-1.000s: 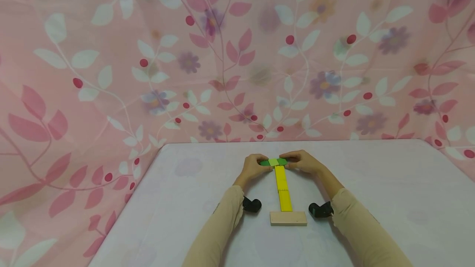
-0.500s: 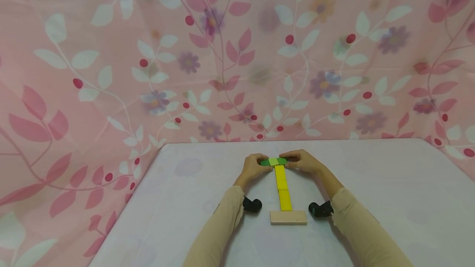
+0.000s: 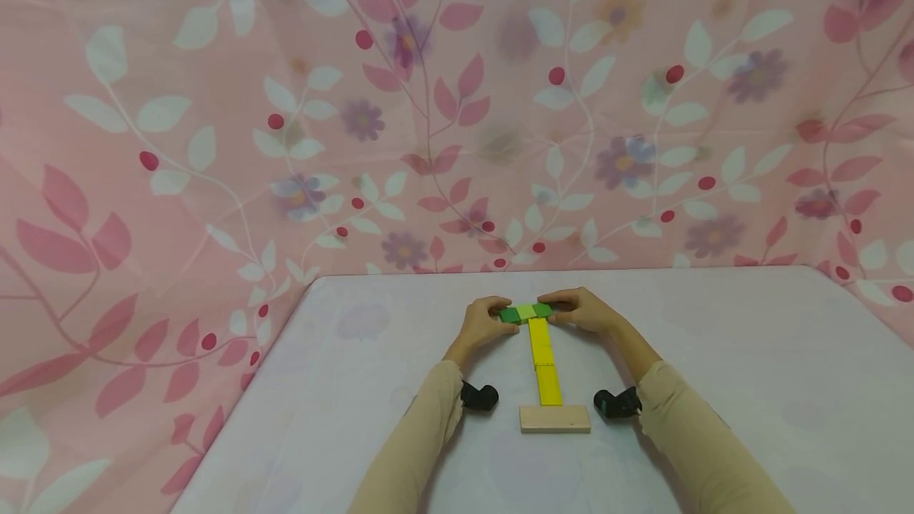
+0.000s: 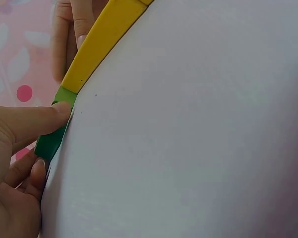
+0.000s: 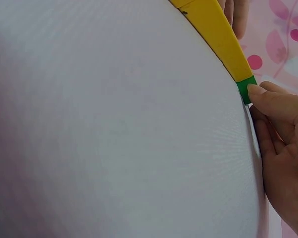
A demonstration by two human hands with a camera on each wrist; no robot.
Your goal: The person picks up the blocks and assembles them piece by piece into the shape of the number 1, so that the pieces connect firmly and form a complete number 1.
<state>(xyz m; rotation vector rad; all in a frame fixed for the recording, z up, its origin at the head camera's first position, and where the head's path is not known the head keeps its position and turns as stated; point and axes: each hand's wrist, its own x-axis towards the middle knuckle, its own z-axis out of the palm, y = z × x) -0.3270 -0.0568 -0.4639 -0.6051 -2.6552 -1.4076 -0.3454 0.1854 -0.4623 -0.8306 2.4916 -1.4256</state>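
Note:
A row of green blocks lies across the far end of two yellow blocks (image 3: 541,342) set in a line on the table. A light green block (image 3: 526,312) sits in the middle of that row. At its left end my left hand (image 3: 484,322) holds a dark green block (image 4: 49,143) between thumb and curled fingers. My right hand (image 3: 587,312) pinches the right-hand green block (image 5: 243,88), thumb on the near side and fingers behind. Nearest me, a plain wooden block (image 3: 554,419) lies crosswise at the foot of the yellow line.
The table (image 3: 357,419) has a pale cloth. A pink floral curtain (image 3: 457,117) hangs behind its far edge. Black wrist cameras (image 3: 480,397) stick inward from both beige sleeves (image 3: 414,450), either side of the blocks.
My left hand has shifted slightly left, and more of the dark green block at the row's left end now shows. The right hand and the yellow and wooden blocks stay put.

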